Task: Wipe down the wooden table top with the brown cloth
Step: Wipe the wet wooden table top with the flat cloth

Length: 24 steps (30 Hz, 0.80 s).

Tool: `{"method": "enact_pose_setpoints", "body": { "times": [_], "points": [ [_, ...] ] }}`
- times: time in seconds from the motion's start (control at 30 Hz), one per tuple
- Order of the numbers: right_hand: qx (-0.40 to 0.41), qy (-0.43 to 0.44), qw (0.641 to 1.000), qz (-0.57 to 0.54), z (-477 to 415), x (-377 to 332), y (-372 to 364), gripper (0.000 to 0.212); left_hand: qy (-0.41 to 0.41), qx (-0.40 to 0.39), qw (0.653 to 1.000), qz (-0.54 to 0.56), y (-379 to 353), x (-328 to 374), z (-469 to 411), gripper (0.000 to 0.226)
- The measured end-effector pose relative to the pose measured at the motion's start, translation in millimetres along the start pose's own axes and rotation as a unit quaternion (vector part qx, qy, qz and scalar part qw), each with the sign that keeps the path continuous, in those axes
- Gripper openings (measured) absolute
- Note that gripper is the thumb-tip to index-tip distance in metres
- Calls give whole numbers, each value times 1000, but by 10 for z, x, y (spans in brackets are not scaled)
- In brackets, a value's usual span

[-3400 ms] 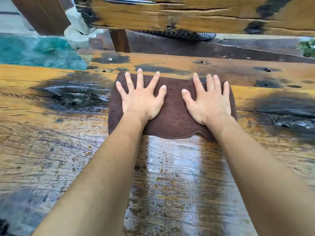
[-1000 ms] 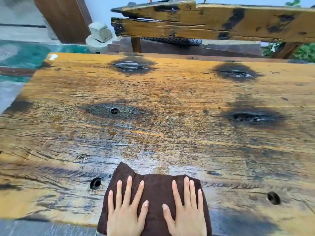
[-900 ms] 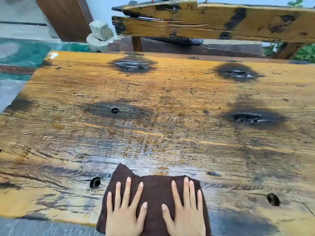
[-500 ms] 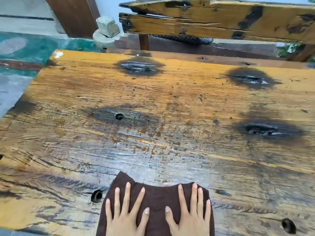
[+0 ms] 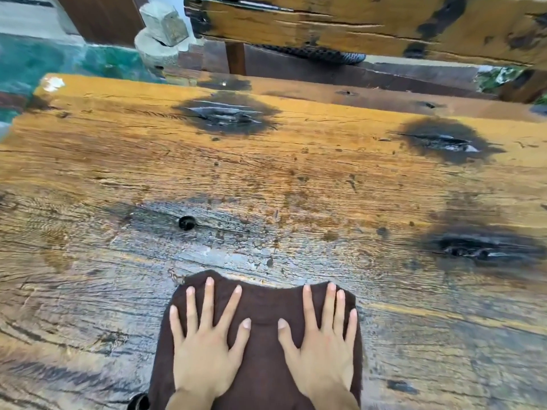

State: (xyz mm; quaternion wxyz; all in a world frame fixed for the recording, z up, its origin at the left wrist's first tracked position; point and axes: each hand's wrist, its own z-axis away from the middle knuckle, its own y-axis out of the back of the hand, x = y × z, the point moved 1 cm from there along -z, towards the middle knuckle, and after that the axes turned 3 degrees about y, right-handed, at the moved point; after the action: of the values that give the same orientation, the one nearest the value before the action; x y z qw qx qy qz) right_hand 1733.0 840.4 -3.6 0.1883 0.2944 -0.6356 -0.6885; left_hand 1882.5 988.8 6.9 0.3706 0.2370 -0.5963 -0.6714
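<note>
Brown cloth (image 5: pixel 263 344), near edge cropped, hole (image 5: pixel 138 403) half-hidden

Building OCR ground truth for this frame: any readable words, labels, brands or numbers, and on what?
None readable.
Brown cloth, under the flat left hand and right hand: no tag or print shows.
Wooden table top: only grain, dark patches and holes.
Wooden beam behind: no markings.
White patch at the table's far left corner: too blurred to tell.
</note>
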Motion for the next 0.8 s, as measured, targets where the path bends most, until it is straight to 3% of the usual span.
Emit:
{"method": "enact_pose_setpoints", "body": {
  "times": [0.6, 0.8],
  "points": [
    [-84, -29, 996, 6, -2547, -469, 102, 83, -25, 16, 999, 25, 447, 93, -2755, 63],
    [-77, -28, 997, 5, -3568, -622, 102, 85, -26, 14, 999, 18, 612, 174, -3715, 66]
  ]
}}
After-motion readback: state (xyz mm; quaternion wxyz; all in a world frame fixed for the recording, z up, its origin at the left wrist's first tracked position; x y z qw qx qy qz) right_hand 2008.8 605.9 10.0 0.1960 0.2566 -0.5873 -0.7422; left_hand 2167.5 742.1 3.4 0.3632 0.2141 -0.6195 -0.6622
